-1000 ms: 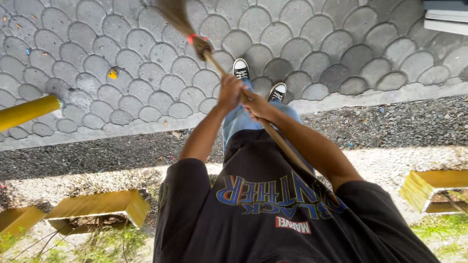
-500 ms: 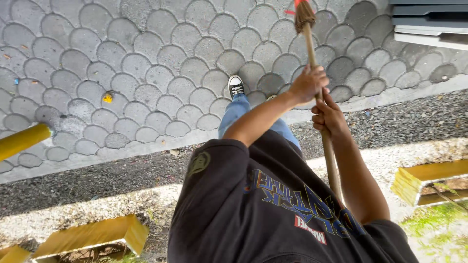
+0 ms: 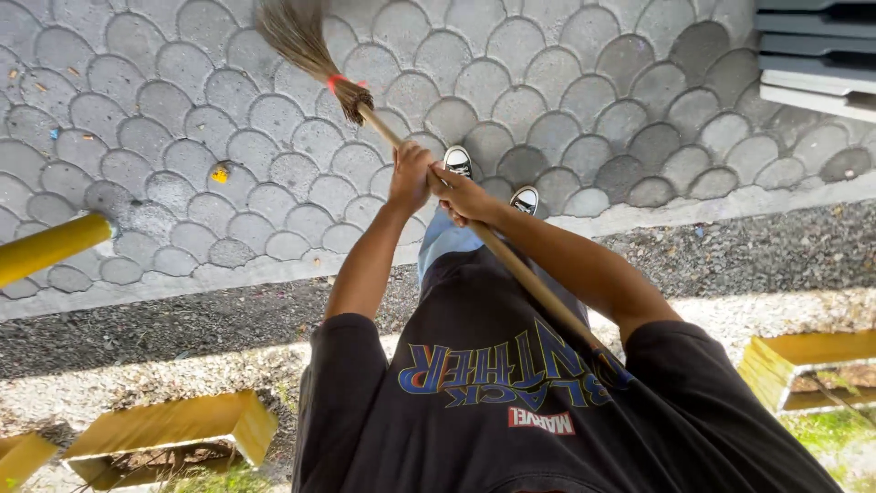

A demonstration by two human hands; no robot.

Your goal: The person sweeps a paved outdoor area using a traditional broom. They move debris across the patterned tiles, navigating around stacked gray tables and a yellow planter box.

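Two hands, left hand (image 3: 411,178) and right hand (image 3: 465,196), clenched around broom (image 3: 474,237), handle slanting, bristles pointing up-left over paving (image 3: 593,82)

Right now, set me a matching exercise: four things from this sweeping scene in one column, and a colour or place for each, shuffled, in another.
Things:
1. broom
2. left hand
3. pole
4. binding

Descriptions:
A. red, wrapped where the bristles meet the stick
B. yellow, at the left edge of the view
C. brown bristles on the grey scalloped paving
D. gripping the wooden handle beside the right hand

Pairs: 1-C, 2-D, 3-B, 4-A
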